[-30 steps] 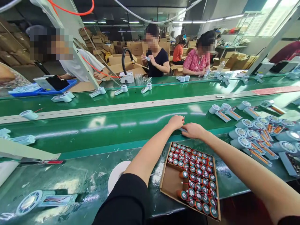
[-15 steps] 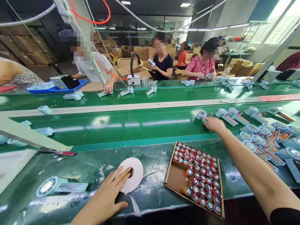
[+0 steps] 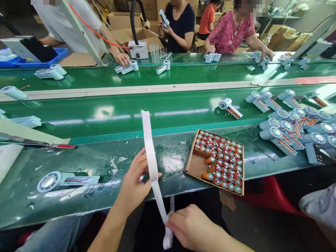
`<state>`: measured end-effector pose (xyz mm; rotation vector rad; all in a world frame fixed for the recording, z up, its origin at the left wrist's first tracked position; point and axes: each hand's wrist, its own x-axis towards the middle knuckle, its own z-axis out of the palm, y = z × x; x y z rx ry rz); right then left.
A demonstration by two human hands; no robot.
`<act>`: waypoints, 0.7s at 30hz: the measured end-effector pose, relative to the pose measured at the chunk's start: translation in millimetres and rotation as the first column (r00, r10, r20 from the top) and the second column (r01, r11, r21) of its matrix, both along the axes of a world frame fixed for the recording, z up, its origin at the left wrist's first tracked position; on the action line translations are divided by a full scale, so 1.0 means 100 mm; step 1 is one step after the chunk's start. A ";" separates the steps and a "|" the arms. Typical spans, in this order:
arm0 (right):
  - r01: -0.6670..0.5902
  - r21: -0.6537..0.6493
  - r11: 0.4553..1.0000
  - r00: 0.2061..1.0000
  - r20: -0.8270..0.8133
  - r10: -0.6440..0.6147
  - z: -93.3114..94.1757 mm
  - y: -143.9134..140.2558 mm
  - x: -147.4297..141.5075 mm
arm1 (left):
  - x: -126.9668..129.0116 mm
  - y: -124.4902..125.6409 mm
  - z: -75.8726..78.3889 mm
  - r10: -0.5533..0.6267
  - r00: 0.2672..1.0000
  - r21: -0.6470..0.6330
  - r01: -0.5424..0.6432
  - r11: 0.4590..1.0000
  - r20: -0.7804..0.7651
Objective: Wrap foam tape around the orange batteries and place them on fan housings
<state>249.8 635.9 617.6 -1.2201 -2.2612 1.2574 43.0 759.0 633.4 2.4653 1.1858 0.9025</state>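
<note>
My left hand (image 3: 135,180) grips a roll of white tape (image 3: 150,150), which stands on edge above the near rim of the bench. From the roll a loose strip of tape (image 3: 159,197) runs down toward me. My right hand (image 3: 190,224) pinches that strip low, in front of the bench, and the strip's end curls below the fingers. A pale blue fan-like housing (image 3: 49,182) with a handle lies on the bench, left of my left hand. Right of the roll sits a cardboard tray (image 3: 195,164) of orange battery cells (image 3: 227,157) with red wires.
A single housing (image 3: 229,106) lies on the green conveyor belt (image 3: 118,112). More housings (image 3: 286,129) crowd the bench at right. A red-handled screwdriver (image 3: 63,146) lies at left. Across the line several people work; one hand (image 3: 120,57) touches parts there.
My right hand has left the housing on the belt and come down to the tape strip. My left hand has lifted the roll from flat onto its edge. The view has tilted down.
</note>
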 end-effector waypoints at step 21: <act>0.336 0.735 0.589 0.574 0.336 -0.747 0.12 0.54 1.13 | 0.08 -0.24 -0.26 -0.108 0.994 0.049 0.107 0.993 0.013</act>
